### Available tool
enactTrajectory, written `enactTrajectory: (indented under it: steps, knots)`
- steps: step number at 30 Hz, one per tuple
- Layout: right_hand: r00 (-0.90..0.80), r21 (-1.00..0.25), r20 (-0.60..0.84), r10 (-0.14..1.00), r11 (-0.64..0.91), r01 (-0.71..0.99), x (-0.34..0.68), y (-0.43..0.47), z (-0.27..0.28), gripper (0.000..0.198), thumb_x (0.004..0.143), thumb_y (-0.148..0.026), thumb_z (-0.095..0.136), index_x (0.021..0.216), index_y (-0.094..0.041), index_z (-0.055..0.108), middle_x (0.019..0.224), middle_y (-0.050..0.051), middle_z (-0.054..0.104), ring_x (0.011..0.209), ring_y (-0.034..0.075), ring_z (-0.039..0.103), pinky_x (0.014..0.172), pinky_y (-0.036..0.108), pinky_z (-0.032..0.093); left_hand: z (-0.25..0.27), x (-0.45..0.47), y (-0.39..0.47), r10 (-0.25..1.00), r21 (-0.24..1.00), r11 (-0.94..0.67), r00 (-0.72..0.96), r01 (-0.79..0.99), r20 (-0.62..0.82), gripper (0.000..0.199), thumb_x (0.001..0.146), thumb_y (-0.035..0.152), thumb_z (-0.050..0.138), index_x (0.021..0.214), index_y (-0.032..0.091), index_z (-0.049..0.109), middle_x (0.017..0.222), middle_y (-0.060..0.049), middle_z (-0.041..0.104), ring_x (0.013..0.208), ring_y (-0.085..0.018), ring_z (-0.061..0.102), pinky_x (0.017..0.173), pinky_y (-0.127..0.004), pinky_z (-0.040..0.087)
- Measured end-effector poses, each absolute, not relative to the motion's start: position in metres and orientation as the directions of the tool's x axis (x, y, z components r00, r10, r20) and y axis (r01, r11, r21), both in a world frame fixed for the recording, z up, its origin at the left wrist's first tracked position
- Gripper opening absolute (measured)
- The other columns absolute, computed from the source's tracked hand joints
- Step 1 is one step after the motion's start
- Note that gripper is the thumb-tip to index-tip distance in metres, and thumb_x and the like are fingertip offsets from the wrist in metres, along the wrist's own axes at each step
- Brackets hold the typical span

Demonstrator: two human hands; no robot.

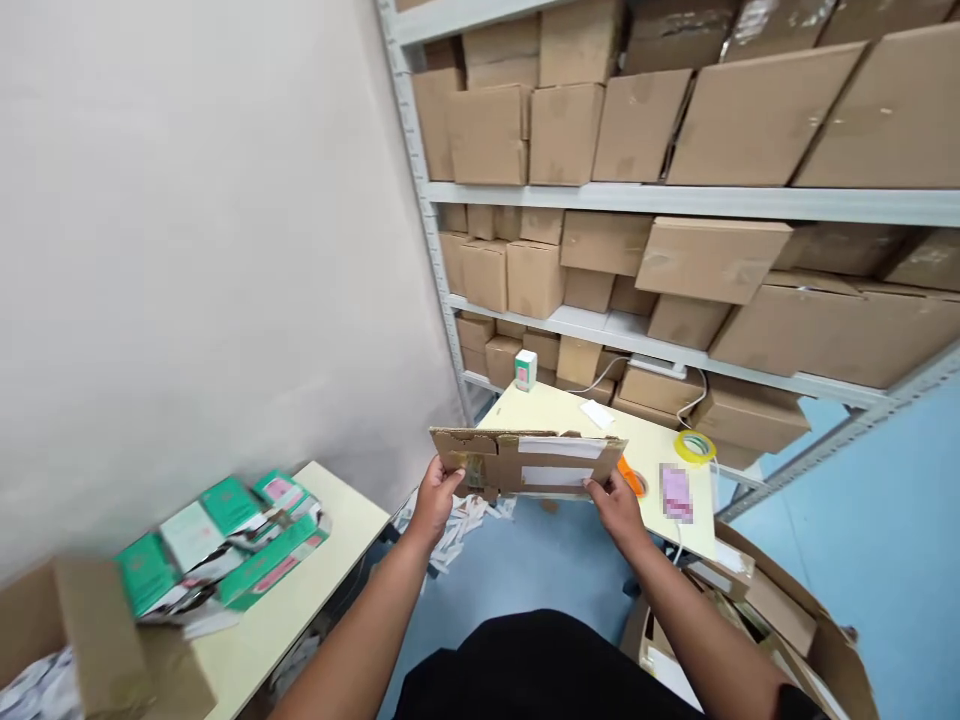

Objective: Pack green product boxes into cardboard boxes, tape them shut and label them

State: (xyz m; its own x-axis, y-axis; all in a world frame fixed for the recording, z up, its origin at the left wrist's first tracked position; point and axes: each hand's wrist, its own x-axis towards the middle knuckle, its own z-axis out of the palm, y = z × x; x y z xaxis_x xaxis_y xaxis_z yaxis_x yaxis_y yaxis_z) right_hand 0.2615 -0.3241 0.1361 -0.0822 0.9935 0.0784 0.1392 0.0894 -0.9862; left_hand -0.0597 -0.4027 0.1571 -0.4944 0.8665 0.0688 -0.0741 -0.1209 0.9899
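A flattened cardboard box [506,470] with torn edges and white paper labels stretches between my two hands, held up in front of me. My left hand [437,497] grips its left end, thumb on the near face. At the right end, my right hand [616,503] pinches the cardboard near the lower label, with its fingers partly hidden behind. Just behind that hand, an orange tape dispenser [634,478] shows in part on the cream table [652,450].
Shelves [675,200] full of cardboard boxes stand ahead. The table bears a yellow tape roll [695,447], a phone [676,493] and a small green-white box [526,371]. Green packages [232,530] lie on the left table. A large carton [825,640] of folded cardboard stands lower right; paper scraps [457,530] litter the floor.
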Motion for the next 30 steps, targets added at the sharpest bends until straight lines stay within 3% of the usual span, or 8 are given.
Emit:
enactTrajectory:
  steps: [4, 11, 15, 18, 24, 30]
  knots:
    - [0.071, -0.990, 0.048, 0.996, 0.038, 0.139, 0.288, -0.299, 0.129, 0.039, 0.080, -0.049, 0.072, 0.107, -0.022, 0.065, 0.110, 0.009, 0.077, 0.104, 0.030, 0.069, 0.094, 0.043, 0.054, 0.141, -0.039, -0.345, 0.914, 0.997, -0.076, -0.402, -0.033, 0.057, 0.038, 0.075, 0.032, 0.069, 0.112, 0.022, 0.064, 0.113, -0.006, 0.073, 0.110, -0.026, 0.067, 0.095, -0.034, 0.051]
    - [0.161, -0.994, -0.031, 0.986, -0.048, 0.102, 0.289, -0.250, 0.091, 0.034, 0.080, -0.045, 0.071, 0.105, -0.022, 0.066, 0.110, 0.008, 0.078, 0.105, 0.030, 0.071, 0.095, 0.043, 0.054, 0.105, -0.043, -0.238, 0.973, 0.997, -0.023, -0.228, 0.080, 0.041, 0.033, 0.074, 0.028, 0.062, 0.106, 0.022, 0.063, 0.104, -0.002, 0.072, 0.102, -0.023, 0.066, 0.090, -0.032, 0.051]
    - [0.244, -0.971, -0.020, 0.970, -0.076, 0.225, 0.272, -0.211, 0.069, 0.033, 0.080, -0.045, 0.069, 0.104, -0.022, 0.066, 0.104, 0.007, 0.079, 0.100, 0.030, 0.072, 0.090, 0.041, 0.055, 0.081, -0.064, -0.165, 0.997, 0.993, -0.028, -0.065, 0.115, 0.035, 0.039, 0.073, 0.024, 0.058, 0.112, 0.022, 0.062, 0.109, -0.002, 0.073, 0.105, -0.023, 0.067, 0.093, -0.035, 0.053]
    - [0.305, -0.933, 0.003, 0.952, -0.107, 0.343, 0.251, -0.183, 0.057, 0.032, 0.080, -0.044, 0.066, 0.104, -0.023, 0.067, 0.104, 0.007, 0.078, 0.098, 0.029, 0.072, 0.089, 0.040, 0.055, 0.063, -0.078, -0.108, 0.996, 0.987, -0.039, 0.088, 0.158, 0.025, 0.051, 0.071, 0.019, 0.058, 0.122, 0.023, 0.064, 0.121, -0.003, 0.072, 0.117, -0.026, 0.065, 0.103, -0.041, 0.051]
    - [0.436, -0.797, -0.021, 0.900, -0.278, 0.535, 0.208, -0.141, 0.035, 0.030, 0.083, -0.048, 0.061, 0.100, -0.024, 0.065, 0.097, 0.007, 0.076, 0.088, 0.028, 0.071, 0.084, 0.042, 0.055, 0.034, -0.083, -0.020, 0.929, 0.984, -0.003, 0.364, 0.178, -0.063, 0.062, 0.073, 0.014, 0.059, 0.134, 0.023, 0.065, 0.137, -0.007, 0.068, 0.133, -0.030, 0.058, 0.114, -0.047, 0.046]
    - [0.405, -0.737, -0.056, 0.912, -0.312, 0.599, 0.198, -0.125, 0.005, 0.033, 0.082, -0.036, 0.060, 0.112, -0.021, 0.062, 0.108, 0.010, 0.074, 0.101, 0.029, 0.071, 0.091, 0.045, 0.056, 0.010, -0.068, 0.023, 0.913, 0.956, 0.233, 0.298, 0.176, -0.277, 0.056, 0.093, 0.032, 0.052, 0.148, 0.025, 0.053, 0.155, -0.011, 0.055, 0.139, -0.029, 0.056, 0.108, -0.047, 0.051]
